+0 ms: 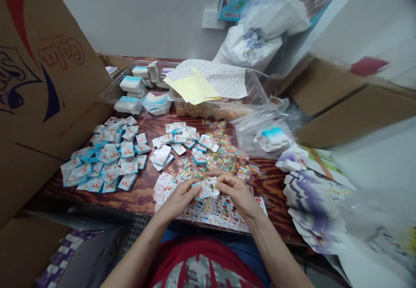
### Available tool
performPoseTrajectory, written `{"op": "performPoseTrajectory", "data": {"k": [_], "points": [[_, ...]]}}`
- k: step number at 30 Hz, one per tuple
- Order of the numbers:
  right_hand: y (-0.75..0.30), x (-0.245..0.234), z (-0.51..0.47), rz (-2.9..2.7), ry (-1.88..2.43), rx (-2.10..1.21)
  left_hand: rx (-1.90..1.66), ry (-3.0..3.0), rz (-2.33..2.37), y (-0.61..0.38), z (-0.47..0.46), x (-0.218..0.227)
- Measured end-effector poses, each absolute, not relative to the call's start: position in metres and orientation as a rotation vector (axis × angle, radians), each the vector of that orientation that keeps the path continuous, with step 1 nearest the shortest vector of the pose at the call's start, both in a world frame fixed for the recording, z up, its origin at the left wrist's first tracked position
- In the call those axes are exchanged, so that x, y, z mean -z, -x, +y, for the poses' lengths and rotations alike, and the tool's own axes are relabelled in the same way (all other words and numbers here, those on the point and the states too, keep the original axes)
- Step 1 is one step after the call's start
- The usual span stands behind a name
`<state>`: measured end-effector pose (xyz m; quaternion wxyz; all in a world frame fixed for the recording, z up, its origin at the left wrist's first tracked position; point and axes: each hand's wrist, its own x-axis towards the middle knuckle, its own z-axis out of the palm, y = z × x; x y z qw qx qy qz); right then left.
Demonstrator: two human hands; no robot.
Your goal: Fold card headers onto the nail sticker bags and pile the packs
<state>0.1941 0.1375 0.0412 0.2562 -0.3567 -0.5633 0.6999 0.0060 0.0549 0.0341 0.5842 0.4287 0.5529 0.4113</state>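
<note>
Near the table's front edge, a small white-and-blue card box (206, 189) is held between both hands. My left hand (180, 198) grips its left end, fingers closed. At its right end, the thumb and fingers of my right hand (236, 192) pinch it; there is a bit of colour by the fingertips that is too small to name. Beneath the hands lie sticker sheets (224, 213) with small printed pictures. Just beyond are many clear sachets of coloured beads (224, 155). A loose group of similar small boxes (178, 138) lies behind them.
At left, a heap of small boxes with red handprints (110, 160) sits beside a large cardboard carton (48, 84). Clear plastic trays (260, 93) stand at the back, with a yellow sheet (195, 87) on top. To the right are a zip bag (247, 134) and stacked purple-white cards (313, 212).
</note>
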Motion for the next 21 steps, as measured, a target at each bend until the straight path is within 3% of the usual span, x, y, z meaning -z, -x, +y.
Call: {"op": "performPoseTrajectory", "data": {"k": [4,10,16,21], "points": [[-0.198,-0.042,0.14,-1.78,0.91,-1.769,-0.941,-1.009,1.271,-0.007,0.055,-0.034],[-0.185,-0.051,0.147,-2.172,0.95,-1.292,-0.973,-0.931,1.221,-0.021,0.054,-0.022],[-0.184,-0.049,0.154,-1.869,0.829,-1.673,-1.062,-0.73,1.197,-0.02,0.051,-0.025],[-0.182,-0.054,0.149,-2.102,0.831,-1.482,-1.078,-0.759,1.193,-0.022,0.053,-0.025]]}}
